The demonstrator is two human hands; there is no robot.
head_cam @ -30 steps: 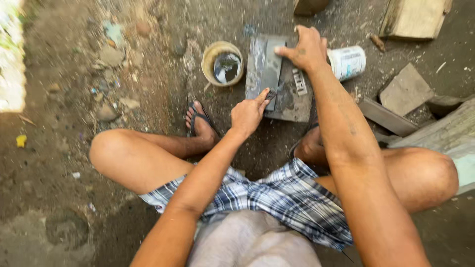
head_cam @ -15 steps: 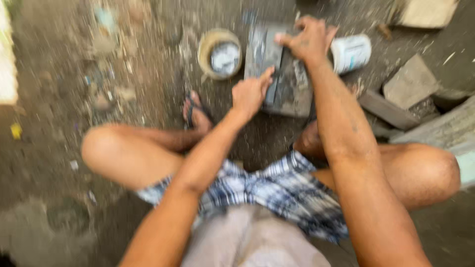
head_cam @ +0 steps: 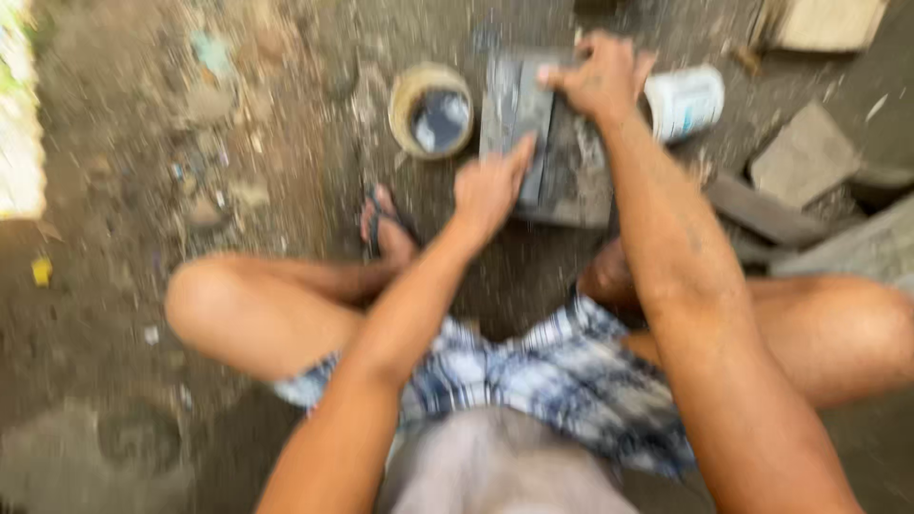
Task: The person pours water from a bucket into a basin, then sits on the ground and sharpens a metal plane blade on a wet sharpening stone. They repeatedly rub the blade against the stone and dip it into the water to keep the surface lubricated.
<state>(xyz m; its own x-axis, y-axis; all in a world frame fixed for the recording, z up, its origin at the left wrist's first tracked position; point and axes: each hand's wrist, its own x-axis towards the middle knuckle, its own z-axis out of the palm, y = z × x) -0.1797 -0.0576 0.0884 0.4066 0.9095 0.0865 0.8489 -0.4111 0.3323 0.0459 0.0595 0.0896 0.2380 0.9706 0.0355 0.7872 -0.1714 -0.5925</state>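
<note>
on the bare dirt ground point(head_cam: 238, 124) the grey stone slab point(head_cam: 581, 181) lies ahead, long axis running away from me, my right hand point(head_cam: 600, 81) gripping the flat tool's point(head_cam: 533, 143) far end, left hand point(head_cam: 487, 190) fingertips pressing its near end (blurred).

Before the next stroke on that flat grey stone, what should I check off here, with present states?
1. Left hand fingertips press on the narrow grey piece: ok.
2. Right hand grips its far end: ok.
3. Flat grey stone slab lies on the dirt ground: ok.
4. Round tan bowl of dark liquid stands beside the slab, upright: ok.
5. White cylindrical container lies clear of the slab: ok.
6. Which kind of tool it is: cannot tell, blurred.
</note>
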